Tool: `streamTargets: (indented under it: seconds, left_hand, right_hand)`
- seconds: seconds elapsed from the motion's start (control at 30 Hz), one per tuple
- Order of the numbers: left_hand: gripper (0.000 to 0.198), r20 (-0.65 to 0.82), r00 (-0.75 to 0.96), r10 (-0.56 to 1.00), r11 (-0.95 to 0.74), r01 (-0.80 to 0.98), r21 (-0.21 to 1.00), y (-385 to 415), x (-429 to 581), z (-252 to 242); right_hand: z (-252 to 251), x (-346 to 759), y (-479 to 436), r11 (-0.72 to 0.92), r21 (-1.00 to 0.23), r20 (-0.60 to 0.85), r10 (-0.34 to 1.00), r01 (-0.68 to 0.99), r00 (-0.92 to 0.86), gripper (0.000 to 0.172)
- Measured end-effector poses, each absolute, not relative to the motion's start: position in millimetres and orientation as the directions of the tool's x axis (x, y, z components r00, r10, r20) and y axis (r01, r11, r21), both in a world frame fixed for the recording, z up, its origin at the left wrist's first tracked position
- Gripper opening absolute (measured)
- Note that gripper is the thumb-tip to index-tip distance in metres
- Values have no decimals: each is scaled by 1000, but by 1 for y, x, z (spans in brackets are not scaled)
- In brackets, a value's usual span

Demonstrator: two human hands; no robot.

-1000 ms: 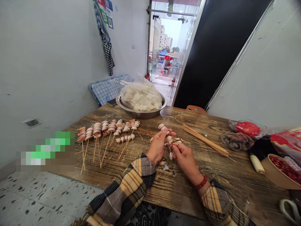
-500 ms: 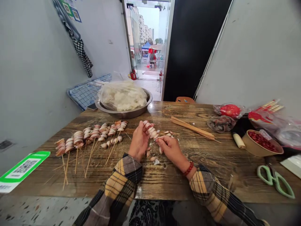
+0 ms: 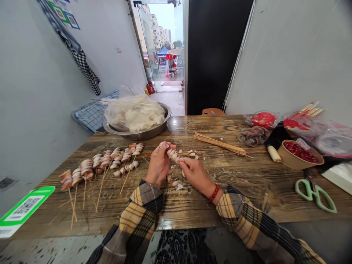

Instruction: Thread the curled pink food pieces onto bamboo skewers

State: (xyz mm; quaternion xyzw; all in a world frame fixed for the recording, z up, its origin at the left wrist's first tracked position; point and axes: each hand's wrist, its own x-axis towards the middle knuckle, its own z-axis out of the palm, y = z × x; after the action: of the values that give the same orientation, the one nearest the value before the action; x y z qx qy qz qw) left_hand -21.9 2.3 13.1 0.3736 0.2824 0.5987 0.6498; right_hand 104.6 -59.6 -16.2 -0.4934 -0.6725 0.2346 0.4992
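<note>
Between my two hands is a skewer of pale garlic cloves (image 3: 172, 154), held at a slant above the table. My left hand (image 3: 157, 165) is closed at its upper end, fingers curled behind the cloves and thumb at the top. Pinched at the lower end is my right hand (image 3: 195, 175), thumb and forefinger together; the stick itself is mostly hidden. Loose garlic cloves (image 3: 169, 178) and bits of skin (image 3: 179, 186) lie under and beyond my hands. On the left, several filled garlic skewers (image 3: 86, 168) rest in a row, bare stick ends towards me.
A bundle of bamboo sticks (image 3: 221, 144) lies beyond my right hand. At the back left stands a metal basin (image 3: 148, 134) with a bagged pale mass. To the right are a bowl of red pieces (image 3: 299, 159), green-handled scissors (image 3: 316, 194), a rag (image 3: 253, 136) and plastic bags.
The view has shifted a little, so most things appear further left. My left thumb and fingers have moved up to the top end of the garlic skewer. My right hand keeps its pinch.
</note>
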Motion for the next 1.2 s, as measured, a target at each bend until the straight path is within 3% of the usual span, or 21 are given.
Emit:
streamTargets:
  seconds: [0.2, 0.33, 0.47, 0.6, 0.9, 1.07, 1.2]
  left_hand:
    - [16, 18, 192, 981, 96, -568, 818, -2, -18, 16]
    - [25, 17, 204, 979, 109, -592, 798, -2, -20, 18]
    - [34, 23, 187, 982, 93, -587, 804, 2, -26, 18]
    - [30, 38, 168, 985, 63, -553, 831, 4, -29, 19]
    - [32, 81, 243, 967, 48, -484, 874, -3, -21, 22]
    - [34, 62, 306, 950, 122, -546, 829, -6, -19, 21]
    - [45, 18, 386, 922, 228, -581, 781, -5, -22, 19]
  right_hand:
    - [-11, 102, -58, 421, -801, 450, 892, 426, -36, 22]
    - [-10, 104, -56, 355, -837, 397, 918, 417, 16, 20]
    - [-11, 107, -56, 343, -821, 390, 921, 456, 11, 21]
    - [-10, 108, -58, 358, -792, 411, 912, 495, -3, 21]
    - [-3, 107, -63, 396, -810, 434, 901, 433, -11, 22]
    - [-3, 109, -58, 326, -891, 347, 938, 317, 9, 22]
    - [-7, 109, -51, 213, -971, 211, 977, 106, -35, 22]
